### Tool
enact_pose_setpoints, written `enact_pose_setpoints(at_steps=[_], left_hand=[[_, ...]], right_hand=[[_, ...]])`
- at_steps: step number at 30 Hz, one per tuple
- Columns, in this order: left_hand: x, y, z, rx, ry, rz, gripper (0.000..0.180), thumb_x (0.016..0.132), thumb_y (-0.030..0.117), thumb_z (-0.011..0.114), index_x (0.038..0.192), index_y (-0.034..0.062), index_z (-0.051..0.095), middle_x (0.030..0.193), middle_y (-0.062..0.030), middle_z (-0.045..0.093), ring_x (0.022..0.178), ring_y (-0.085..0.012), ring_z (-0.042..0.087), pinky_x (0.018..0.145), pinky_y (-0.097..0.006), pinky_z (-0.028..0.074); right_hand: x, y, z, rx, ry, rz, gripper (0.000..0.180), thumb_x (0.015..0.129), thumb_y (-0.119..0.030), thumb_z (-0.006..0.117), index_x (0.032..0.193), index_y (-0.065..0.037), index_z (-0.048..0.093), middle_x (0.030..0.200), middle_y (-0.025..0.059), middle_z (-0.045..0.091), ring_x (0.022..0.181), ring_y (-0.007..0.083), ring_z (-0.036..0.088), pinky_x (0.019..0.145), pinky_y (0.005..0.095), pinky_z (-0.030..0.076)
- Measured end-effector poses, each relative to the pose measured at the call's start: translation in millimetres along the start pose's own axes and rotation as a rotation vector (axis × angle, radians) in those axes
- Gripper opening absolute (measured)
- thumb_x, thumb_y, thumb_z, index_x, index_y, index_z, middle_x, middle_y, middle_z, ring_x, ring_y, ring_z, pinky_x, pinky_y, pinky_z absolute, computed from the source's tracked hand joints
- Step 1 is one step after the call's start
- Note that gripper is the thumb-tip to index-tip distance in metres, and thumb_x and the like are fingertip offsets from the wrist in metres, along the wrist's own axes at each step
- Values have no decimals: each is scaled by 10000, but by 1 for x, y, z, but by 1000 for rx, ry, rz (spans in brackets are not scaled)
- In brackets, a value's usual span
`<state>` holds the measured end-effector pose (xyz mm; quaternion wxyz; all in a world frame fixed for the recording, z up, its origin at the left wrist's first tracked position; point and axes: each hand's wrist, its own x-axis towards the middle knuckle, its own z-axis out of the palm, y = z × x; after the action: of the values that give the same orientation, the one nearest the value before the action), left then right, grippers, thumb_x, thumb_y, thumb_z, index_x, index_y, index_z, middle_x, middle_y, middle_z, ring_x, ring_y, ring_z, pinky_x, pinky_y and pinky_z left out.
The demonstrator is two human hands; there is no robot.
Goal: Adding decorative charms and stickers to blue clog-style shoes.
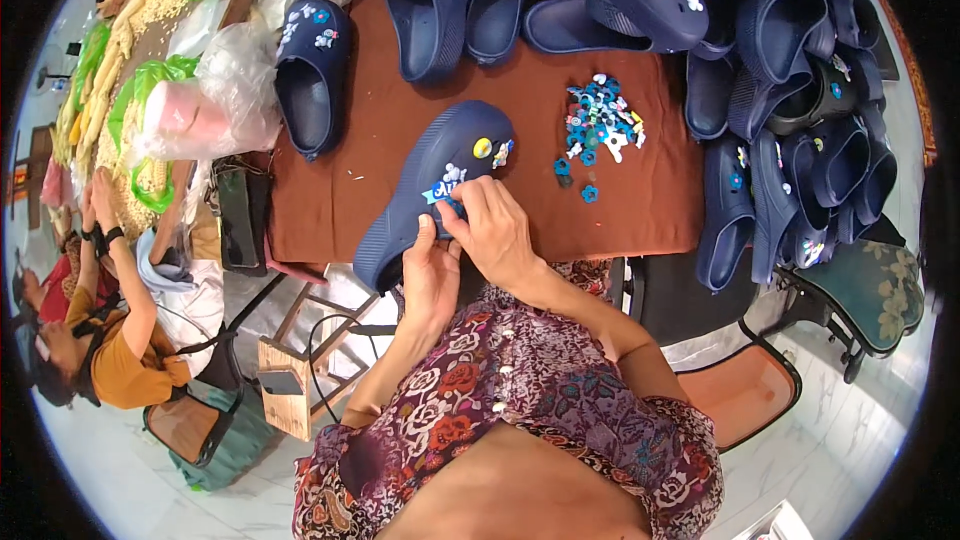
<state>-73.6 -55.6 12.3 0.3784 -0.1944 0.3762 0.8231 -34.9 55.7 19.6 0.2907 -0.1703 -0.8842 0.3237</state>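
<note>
a table [330,205] under a brown cloth is the largest item and spans the middle of the scene. dark blue clogs [785,35] crowd its far edge and right side, several bearing charms. a co-worker [130,355] in an orange top is at the left, both arms stretched toward the far side, beside a surface spread with pale, kernel-like pieces [150,25]. a clear plastic bag [240,90] with something pink lies at the far left, next to a lone clog [318,75] with charms on its toe.

the clog under work [445,140] lies at the near middle of the table, toe pointing far and right, heel near and left at the cloth's edge. to its right is a loose heap of small charms [603,120], mostly blue and white.

the right hand [495,235] bends over the clog, thumb and forefinger close together beside a light-blue lettered charm [438,191]; whether they clamp it, i cannot tell. the left hand [430,275] is closed on the clog's near right edge, fingers partly hidden. a round yellow charm [482,148] sits toward the toe.
</note>
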Motion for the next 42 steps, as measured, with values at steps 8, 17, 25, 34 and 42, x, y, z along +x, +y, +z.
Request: enact_pose_setpoints(at_steps=[8, 17, 25, 34, 42], left_hand=[[-2, -5, 5, -68, -59, -4, 286, 988, 219, 579, 1203, 31, 573, 1202, -65, 617, 1107, -177, 576, 1020, -345, 457], [4, 11, 11, -104, -32, -20, 323, 996, 233, 563, 1245, 31, 526, 1196, -90, 614, 1122, -200, 584, 1022, -369, 457], [4, 4, 7, -44, -7, -53, 329, 961, 237, 596, 1232, 59, 539, 1175, -61, 620, 1038, -171, 583, 893, -328, 483], [8, 9, 4, -27, -17, -41, 333, 929, 179, 598, 1231, 55, 533, 1191, -66, 620, 1049, -171, 578, 896, -336, 474], [7, 10, 1, -33, 2, -37, 341, 926, 177, 596, 1237, 52, 532, 1219, -68, 611, 1088, -181, 569, 928, -342, 456]], right_hand=[[-3, 22, 8, 88, 113, -100, 177, 816, -96, 695, 873, -33, 541, 777, 108, 561, 703, 293, 586, 613, 387, 488], [-1, 43, -29, 259, 186, 295, 107, 901, -101, 660, 939, -17, 605, 881, 116, 609, 788, 249, 641, 679, 341, 503], [-49, 138, -84, -219, 311, 316, 111, 901, -68, 626, 991, -12, 595, 1010, 171, 586, 939, 340, 592, 802, 401, 484], [-49, 173, -107, -321, 275, 387, 136, 898, -58, 606, 1032, -34, 619, 1026, 147, 605, 944, 338, 594, 807, 426, 472], [-30, 207, -112, -559, 171, 342, 273, 841, -148, 675, 1110, -124, 635, 1046, 92, 608, 978, 301, 597, 812, 431, 448]])
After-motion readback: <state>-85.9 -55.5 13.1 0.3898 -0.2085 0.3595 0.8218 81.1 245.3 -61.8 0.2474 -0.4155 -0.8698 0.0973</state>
